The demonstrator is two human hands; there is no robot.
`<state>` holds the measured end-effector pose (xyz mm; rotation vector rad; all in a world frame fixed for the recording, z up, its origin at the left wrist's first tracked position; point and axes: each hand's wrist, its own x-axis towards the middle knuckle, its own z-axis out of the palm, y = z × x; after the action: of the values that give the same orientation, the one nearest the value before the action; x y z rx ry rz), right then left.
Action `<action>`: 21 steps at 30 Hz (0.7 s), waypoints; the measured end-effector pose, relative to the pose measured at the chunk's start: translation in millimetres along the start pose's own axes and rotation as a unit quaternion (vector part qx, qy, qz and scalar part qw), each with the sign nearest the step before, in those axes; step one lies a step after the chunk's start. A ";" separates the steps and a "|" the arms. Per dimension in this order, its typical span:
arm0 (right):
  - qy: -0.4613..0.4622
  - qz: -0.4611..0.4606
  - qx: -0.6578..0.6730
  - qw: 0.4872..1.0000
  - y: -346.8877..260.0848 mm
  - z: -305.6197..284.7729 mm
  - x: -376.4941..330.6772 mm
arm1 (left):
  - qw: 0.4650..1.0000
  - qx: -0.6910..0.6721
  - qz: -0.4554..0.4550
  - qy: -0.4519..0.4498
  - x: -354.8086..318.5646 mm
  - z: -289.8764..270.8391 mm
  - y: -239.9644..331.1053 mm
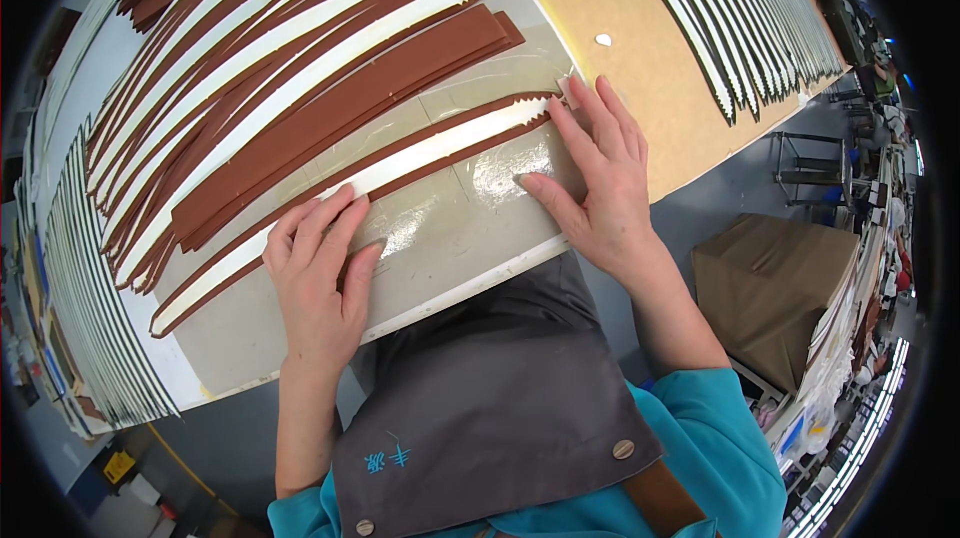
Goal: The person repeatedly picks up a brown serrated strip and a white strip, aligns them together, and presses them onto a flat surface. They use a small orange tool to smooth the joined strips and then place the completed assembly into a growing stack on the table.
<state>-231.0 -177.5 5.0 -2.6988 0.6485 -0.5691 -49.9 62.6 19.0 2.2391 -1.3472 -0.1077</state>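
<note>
A long brown strip with a white band down its middle [420, 153] lies across a glossy grey work mat [450, 238]. My left hand [320, 273] presses flat on the strip's left part, fingers spread. At the strip's right end, my right hand [600, 173] rests flat, its fingertips touching the strip's jagged tip and its thumb on the mat. Neither hand grips anything. Above the strip lies a stack of plain brown strips [350, 108], and beyond it several brown-and-white strips [260, 58] fanned out.
The table top [640, 58] is tan board at the right, with a row of dark-edged white strips [740, 18] at the far right and another [90, 288] at the left. A brown paper-covered box [770, 288] stands on the floor to my right. I wear a dark grey apron [500, 408].
</note>
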 end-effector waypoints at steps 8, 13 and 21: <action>0.005 0.003 -0.006 1.000 0.3 3.8 1.3 | 1.000 0.004 0.007 0.012 10.0 -5.7 4.2; 0.013 0.001 -0.001 1.000 3.0 5.5 0.9 | 0.998 -0.015 0.053 0.032 37.9 -4.0 13.7; 0.020 0.000 0.001 1.000 4.9 7.8 0.3 | 0.987 -0.007 0.157 0.039 63.0 27.2 11.1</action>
<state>-229.1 -180.3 -3.6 -2.6912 0.6583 -0.6254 -35.9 -5.3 12.9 1.9686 -1.6296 0.0817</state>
